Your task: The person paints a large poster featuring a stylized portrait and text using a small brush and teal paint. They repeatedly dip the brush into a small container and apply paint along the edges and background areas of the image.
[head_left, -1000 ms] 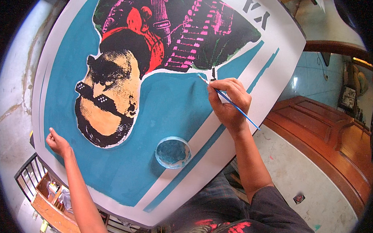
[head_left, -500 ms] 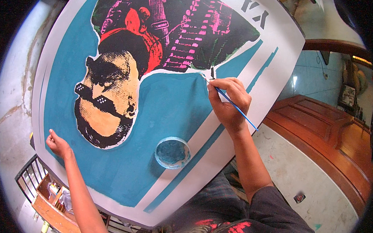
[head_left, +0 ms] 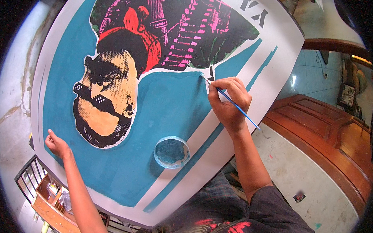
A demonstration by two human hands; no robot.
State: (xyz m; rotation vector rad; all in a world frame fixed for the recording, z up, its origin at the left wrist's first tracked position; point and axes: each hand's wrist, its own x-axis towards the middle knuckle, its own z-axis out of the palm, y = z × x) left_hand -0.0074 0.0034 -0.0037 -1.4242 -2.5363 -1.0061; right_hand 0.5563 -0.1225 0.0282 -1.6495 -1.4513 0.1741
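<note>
Slim blue brush point(head_left: 237, 106) edged rightward at tip, pinched in right hand point(head_left: 227, 111); left hand point(head_left: 59, 146) curled.

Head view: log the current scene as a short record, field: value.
right hand: pinches a slim brush, blue handle slanting back toward the wearer
brush tip: at the teal area's upper edge, by the white border under the figure; contact unclear
left hand: at the painting's left side, no tool seen, fingers curled; grip unclear
painting: teal ground, white margins and stripe; figure in black, pink and red, upside down in view
dish: round, blue paint inside, between the hands, on the painting
right background: brown panelled wood
</note>
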